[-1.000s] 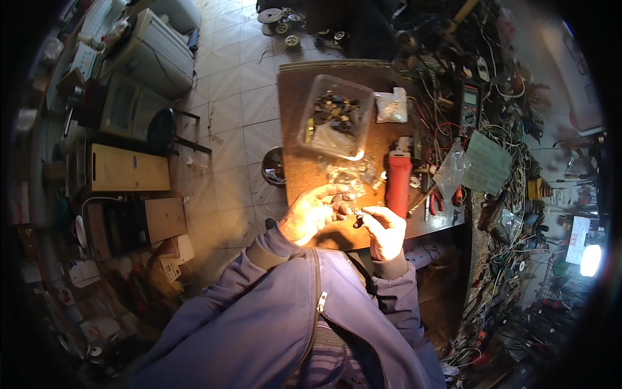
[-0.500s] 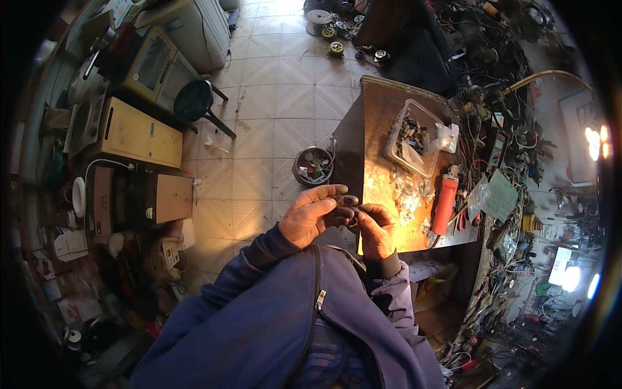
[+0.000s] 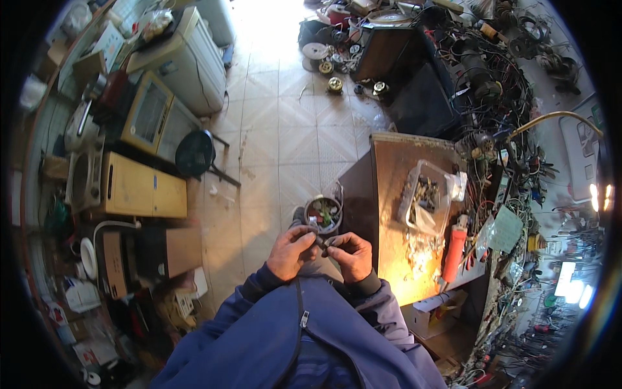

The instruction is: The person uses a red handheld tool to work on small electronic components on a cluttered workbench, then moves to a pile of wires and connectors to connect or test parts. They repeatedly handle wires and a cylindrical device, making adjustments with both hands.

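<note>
Fingers (image 3: 303, 242) of left hand (image 3: 287, 253) and right hand (image 3: 353, 257) clamp a small, dark piece (image 3: 321, 243), outline indistinct from where I stand.

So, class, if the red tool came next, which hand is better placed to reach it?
Probably the right hand: it is nearer the table and the red tool on it, off to the person's right. The left hand is farther away. Both seem busy with a small dark part, though.

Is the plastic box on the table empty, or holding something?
Holding something: many small parts show inside the plastic box.
</note>
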The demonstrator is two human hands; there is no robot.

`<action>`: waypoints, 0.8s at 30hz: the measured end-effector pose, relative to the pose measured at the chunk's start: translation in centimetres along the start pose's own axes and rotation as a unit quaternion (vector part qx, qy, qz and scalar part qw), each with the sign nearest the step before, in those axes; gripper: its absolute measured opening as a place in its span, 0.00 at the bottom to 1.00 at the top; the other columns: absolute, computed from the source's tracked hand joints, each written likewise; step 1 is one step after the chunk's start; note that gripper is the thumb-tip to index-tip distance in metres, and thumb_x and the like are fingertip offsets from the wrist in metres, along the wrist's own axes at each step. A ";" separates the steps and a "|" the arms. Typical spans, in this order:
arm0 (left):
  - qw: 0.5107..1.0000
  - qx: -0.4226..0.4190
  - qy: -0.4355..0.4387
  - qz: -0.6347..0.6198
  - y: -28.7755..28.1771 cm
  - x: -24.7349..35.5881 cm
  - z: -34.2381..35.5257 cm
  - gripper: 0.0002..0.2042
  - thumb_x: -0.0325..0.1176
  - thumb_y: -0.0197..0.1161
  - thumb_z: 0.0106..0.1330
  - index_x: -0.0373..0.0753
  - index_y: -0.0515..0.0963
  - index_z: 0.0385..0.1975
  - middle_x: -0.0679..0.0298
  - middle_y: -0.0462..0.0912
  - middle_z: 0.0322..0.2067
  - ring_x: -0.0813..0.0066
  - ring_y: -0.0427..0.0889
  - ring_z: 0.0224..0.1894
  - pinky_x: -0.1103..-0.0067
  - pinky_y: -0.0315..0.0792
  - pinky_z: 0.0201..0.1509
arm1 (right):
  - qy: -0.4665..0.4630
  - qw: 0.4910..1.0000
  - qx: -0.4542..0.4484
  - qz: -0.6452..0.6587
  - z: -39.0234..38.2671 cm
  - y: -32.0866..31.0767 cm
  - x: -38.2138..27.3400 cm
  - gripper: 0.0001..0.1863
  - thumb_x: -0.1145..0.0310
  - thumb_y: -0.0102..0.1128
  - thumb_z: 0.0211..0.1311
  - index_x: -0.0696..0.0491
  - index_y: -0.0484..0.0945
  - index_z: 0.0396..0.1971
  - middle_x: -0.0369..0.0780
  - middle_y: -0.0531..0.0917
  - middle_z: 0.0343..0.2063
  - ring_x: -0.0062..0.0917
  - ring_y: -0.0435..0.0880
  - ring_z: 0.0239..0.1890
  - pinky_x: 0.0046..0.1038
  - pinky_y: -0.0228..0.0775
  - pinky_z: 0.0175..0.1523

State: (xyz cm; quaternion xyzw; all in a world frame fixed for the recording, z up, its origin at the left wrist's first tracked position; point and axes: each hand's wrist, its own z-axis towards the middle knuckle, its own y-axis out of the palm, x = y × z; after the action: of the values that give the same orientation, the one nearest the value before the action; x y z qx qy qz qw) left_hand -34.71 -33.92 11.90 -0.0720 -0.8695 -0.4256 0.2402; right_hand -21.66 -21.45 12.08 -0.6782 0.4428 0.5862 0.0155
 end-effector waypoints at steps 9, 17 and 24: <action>0.982 0.027 0.037 0.182 -0.3 13.4 9.7 0.09 0.28 0.63 0.65 0.30 0.79 0.40 0.64 0.80 0.26 0.79 0.76 0.26 0.82 0.72 0.31 | 0.012 0.995 -0.057 -0.078 16.5 5.7 -2.5 0.09 0.78 0.66 0.55 0.62 0.81 0.37 0.37 0.84 0.31 0.16 0.80 0.34 0.20 0.73 0.40; 0.968 -0.004 0.018 0.249 0.2 23.2 21.2 0.08 0.26 0.62 0.65 0.32 0.79 0.41 0.62 0.80 0.30 0.79 0.77 0.27 0.83 0.71 0.31 | 0.009 0.983 -0.047 -0.176 30.0 7.6 -6.7 0.08 0.75 0.65 0.58 0.61 0.83 0.37 0.36 0.84 0.29 0.16 0.78 0.32 0.19 0.71 0.39; 0.972 -0.025 -0.015 0.235 2.6 34.1 34.9 0.11 0.29 0.59 0.67 0.29 0.77 0.43 0.63 0.79 0.30 0.79 0.76 0.27 0.82 0.71 0.32 | -0.037 0.970 0.050 -0.236 43.9 8.0 -11.1 0.10 0.73 0.67 0.56 0.61 0.83 0.37 0.38 0.86 0.31 0.19 0.81 0.36 0.22 0.73 0.44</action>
State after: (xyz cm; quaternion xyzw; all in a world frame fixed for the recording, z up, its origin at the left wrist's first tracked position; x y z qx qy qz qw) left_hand -76.07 -7.98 11.86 -0.2865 -0.8209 -0.3775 0.3187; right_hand -60.02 3.81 11.34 -0.7398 0.2978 0.5679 0.2037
